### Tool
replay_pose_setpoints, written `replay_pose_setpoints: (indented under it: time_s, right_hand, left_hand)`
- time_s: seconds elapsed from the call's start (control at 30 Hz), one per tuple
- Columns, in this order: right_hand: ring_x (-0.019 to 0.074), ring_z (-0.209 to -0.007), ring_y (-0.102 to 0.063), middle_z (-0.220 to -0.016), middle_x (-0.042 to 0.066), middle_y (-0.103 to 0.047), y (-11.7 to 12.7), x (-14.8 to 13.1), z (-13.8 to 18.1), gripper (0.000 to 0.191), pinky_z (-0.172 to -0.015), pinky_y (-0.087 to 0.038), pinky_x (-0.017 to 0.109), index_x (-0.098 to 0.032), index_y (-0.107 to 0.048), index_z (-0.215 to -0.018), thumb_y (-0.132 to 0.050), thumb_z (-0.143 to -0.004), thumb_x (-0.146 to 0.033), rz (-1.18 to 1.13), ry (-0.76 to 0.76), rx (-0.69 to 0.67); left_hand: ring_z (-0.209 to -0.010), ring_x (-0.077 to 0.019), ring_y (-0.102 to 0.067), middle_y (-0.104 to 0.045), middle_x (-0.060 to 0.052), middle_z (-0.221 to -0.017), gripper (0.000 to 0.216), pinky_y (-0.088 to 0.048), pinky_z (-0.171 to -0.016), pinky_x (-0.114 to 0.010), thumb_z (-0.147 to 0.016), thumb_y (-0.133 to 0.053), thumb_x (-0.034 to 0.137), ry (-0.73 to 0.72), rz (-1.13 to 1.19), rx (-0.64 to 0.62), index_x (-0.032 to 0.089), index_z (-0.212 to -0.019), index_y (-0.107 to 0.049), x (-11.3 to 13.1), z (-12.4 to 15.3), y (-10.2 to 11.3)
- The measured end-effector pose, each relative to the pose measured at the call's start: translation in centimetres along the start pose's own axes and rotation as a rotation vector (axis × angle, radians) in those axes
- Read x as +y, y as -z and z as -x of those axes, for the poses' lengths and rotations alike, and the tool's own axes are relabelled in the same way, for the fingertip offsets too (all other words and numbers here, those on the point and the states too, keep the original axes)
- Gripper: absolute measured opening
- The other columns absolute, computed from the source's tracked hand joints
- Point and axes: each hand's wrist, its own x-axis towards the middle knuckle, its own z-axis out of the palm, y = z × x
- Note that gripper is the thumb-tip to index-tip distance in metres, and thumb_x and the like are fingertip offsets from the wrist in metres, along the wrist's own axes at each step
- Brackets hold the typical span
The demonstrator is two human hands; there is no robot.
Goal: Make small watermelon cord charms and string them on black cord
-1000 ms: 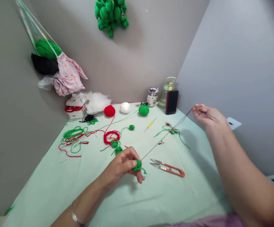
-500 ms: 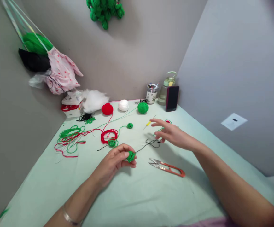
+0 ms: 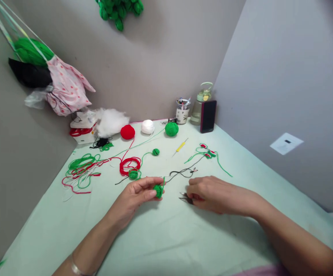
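My left hand pinches a small green crocheted ball between thumb and fingers, above the front middle of the table. A short green yarn strand stands up from the ball at my fingertips. My right hand is closed around thread snips; only their pointed blades show, aimed left toward the ball, and the orange handle is hidden under the hand. Just beyond both hands lies a looped black cord, running to small red, white and green knitted pieces.
A yellow-handled crochet hook lies farther back. Balls of red yarn, white yarn and green yarn sit at the rear. Loose strands spread at left. A phone leans against a bottle.
My right hand has come down and nearer from over the knitted pieces, closing on the thread snips. My left hand still holds the green ball, whose strand now stands upright. The view shifted slightly.
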Motion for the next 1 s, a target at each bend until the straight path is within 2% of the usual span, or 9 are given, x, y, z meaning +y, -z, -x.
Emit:
replay_pose_setpoints:
  time_s: [0.1, 0.23, 0.37, 0.43, 0.5, 0.6, 0.73, 0.9, 1.0]
  right_hand:
    - [0.015, -0.068, -0.05, -0.085, 0.002, -0.058, -0.2, 0.2, 0.5, 0.01, -0.06, -0.031, 0.026, -0.019, -0.053, -0.08, -0.061, -0.077, -0.015, 0.023, -0.03, 0.022]
    - [0.0137, -0.063, -0.048, -0.078, 0.002, -0.059, -0.1, 0.1, 0.7, 0.011, -0.06, -0.032, 0.027, -0.019, -0.054, -0.08, -0.05, -0.086, -0.011, -0.03, -0.024, 0.064]
    - [0.0118, -0.061, -0.05, -0.08, 0.002, -0.058, 0.6, 0.0, 0.3, 0.022, -0.059, -0.037, 0.025, -0.019, -0.061, -0.093, -0.041, -0.1, -0.026, -0.418, 0.014, 0.064]
    - [0.0106, -0.06, -0.049, -0.079, 0.001, -0.055, 0.8, -0.1, 0.1, 0.028, -0.058, -0.039, 0.023, -0.019, -0.061, -0.106, -0.039, -0.103, -0.036, -0.672, 0.03, 0.038]
    - [0.0094, -0.058, -0.044, -0.076, -0.001, -0.051, 0.8, -0.4, -0.1, 0.034, -0.057, -0.037, 0.022, -0.019, -0.062, -0.112, -0.039, -0.103, -0.042, -0.82, 0.053, 0.036]
    - [0.0098, -0.063, -0.04, -0.075, -0.002, -0.049, 0.3, -1.1, -0.5, 0.036, -0.059, -0.033, 0.022, -0.018, -0.066, -0.11, -0.048, -0.099, -0.048, -0.836, 0.076, 0.102]
    - [0.0111, -0.066, -0.04, -0.075, -0.001, -0.05, -0.7, -1.6, -1.2, 0.036, -0.06, -0.033, 0.023, -0.019, -0.069, -0.105, -0.056, -0.095, -0.05, -0.802, 0.033, 0.192]
    - [0.0112, -0.067, -0.04, -0.077, -0.002, -0.051, -1.2, -1.4, -1.5, 0.034, -0.061, -0.033, 0.023, -0.019, -0.067, -0.105, -0.067, -0.088, -0.049, -0.847, 0.006, 0.212]
    - [0.0106, -0.065, -0.037, -0.074, -0.003, -0.047, -1.1, -1.4, -1.6, 0.032, -0.059, -0.03, 0.023, -0.018, -0.066, -0.099, -0.066, -0.088, -0.048, -0.891, 0.005, 0.232]
  left_hand:
    - [-0.104, -0.021, -0.064, -0.073, -0.007, -0.118, 0.036, -0.05, -0.091, -0.031, -0.076, -0.08, 0.03, -0.037, -0.075, 0.032, 0.024, -0.111, -0.076, -0.3, -0.1, 0.2]
    - [-0.119, -0.0232, -0.057, -0.067, -0.005, -0.132, 0.04, -0.047, -0.096, -0.03, -0.078, -0.078, 0.03, -0.092, -0.219, 0.078, 0.028, -0.118, -0.074, -0.7, -0.2, 0.4]
    - [-0.109, -0.0209, -0.062, -0.067, -0.004, -0.132, 0.039, -0.049, -0.093, -0.03, -0.08, -0.076, 0.029, -0.138, -0.331, 0.107, 0.029, -0.119, -0.073, -0.9, 0.0, 0.0]
    - [-0.106, -0.0205, -0.063, -0.067, -0.004, -0.131, 0.037, -0.049, -0.095, -0.031, -0.081, -0.075, 0.029, -0.173, -0.366, 0.115, 0.029, -0.118, -0.074, -0.8, 0.1, -0.4]
    - [-0.108, -0.0215, -0.063, -0.068, -0.004, -0.131, 0.037, -0.049, -0.098, -0.032, -0.081, -0.075, 0.029, -0.203, -0.392, 0.126, 0.028, -0.117, -0.074, -0.8, 0.2, -0.7]
    - [-0.114, -0.0238, -0.062, -0.067, -0.005, -0.132, 0.036, -0.048, -0.101, -0.034, -0.082, -0.074, 0.03, -0.227, -0.406, 0.12, 0.027, -0.118, -0.074, -0.7, 0.3, -1.0]
    - [-0.111, -0.0236, -0.063, -0.065, -0.006, -0.133, 0.038, -0.049, -0.099, -0.034, -0.083, -0.073, 0.031, -0.224, -0.394, 0.102, 0.026, -0.121, -0.072, -0.7, 0.4, -1.0]
    - [-0.109, -0.0232, -0.061, -0.066, -0.007, -0.128, 0.039, -0.051, -0.093, -0.031, -0.083, -0.073, 0.034, -0.196, -0.352, 0.103, 0.025, -0.122, -0.07, -0.7, 0.5, -1.1]
    - [-0.103, -0.0217, -0.062, -0.068, -0.007, -0.122, 0.039, -0.051, -0.09, -0.031, -0.085, -0.071, 0.036, -0.208, -0.294, 0.113, 0.026, -0.123, -0.068, -0.8, 0.5, -1.1]
